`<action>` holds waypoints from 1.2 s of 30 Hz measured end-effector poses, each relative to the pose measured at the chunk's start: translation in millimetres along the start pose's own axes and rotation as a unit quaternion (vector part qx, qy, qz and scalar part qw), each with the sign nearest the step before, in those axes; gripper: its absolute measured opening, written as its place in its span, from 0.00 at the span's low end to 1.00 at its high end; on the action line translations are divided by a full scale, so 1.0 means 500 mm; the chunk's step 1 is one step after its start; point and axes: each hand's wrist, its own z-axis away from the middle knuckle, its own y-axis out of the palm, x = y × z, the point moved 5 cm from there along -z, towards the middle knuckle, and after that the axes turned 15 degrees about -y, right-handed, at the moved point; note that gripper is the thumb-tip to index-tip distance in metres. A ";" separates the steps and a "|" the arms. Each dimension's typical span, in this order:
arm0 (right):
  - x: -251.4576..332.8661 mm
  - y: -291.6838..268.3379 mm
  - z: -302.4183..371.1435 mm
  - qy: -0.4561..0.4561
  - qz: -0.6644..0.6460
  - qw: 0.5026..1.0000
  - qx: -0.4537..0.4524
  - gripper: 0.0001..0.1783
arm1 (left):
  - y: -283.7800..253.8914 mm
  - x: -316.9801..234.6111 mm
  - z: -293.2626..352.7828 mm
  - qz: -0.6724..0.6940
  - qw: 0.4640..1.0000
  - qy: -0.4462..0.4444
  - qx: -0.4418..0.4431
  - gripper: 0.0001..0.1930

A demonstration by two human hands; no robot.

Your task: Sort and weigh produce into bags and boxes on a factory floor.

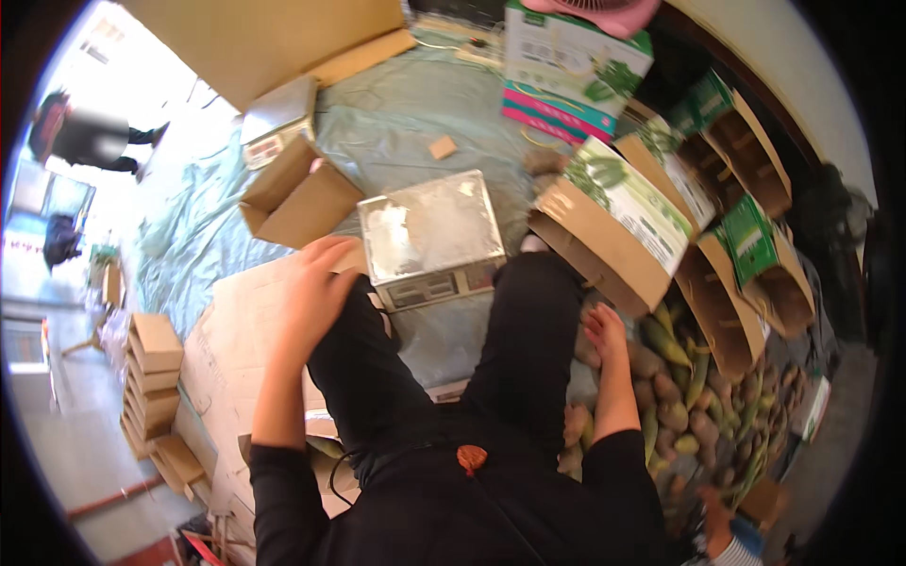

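Note:
My left hand hangs over my left knee, its fingers stretched out and holding nothing. It is close to the flat cardboard sheet and an open cardboard box. Between my knees and a little ahead stands a silver weighing scale with a worn metal top. Beside my right knee, my right hand has loosely bent fingers and nothing visible in it. It is just above a heap of brown tubers mixed with long green vegetables, near the lower edge of a printed carton.
More open cartons lean at the right. A tall printed box carries a pink fan. A second scale stands far left, above stacked cartons. Another person's hand is at lower right; someone is far left.

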 end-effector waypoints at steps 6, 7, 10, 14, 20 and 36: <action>0.046 0.112 -0.032 -0.024 -0.103 0.993 0.054 0.26 | 0.180 -0.031 -0.071 -0.115 0.982 0.119 0.088 0.17; 0.049 0.135 -0.041 -0.021 -0.141 0.988 0.053 0.27 | 0.197 -0.019 -0.069 -0.115 0.984 0.109 0.077 0.17; 0.071 0.185 -0.079 -0.036 -0.177 0.982 0.047 0.28 | 0.249 0.005 -0.058 -0.198 0.968 0.100 0.113 0.15; 0.080 0.216 -0.139 -0.002 -0.248 0.968 0.039 0.26 | 0.267 0.029 -0.033 -0.176 0.951 0.050 0.250 0.15; 0.136 0.215 -0.240 -0.064 -0.330 0.939 -0.076 0.19 | 0.245 0.020 -0.045 -0.159 0.963 0.057 0.210 0.16; 0.532 0.543 0.050 -0.435 0.257 0.830 0.237 0.13 | 0.189 0.008 -0.041 -0.045 0.984 0.125 0.116 0.15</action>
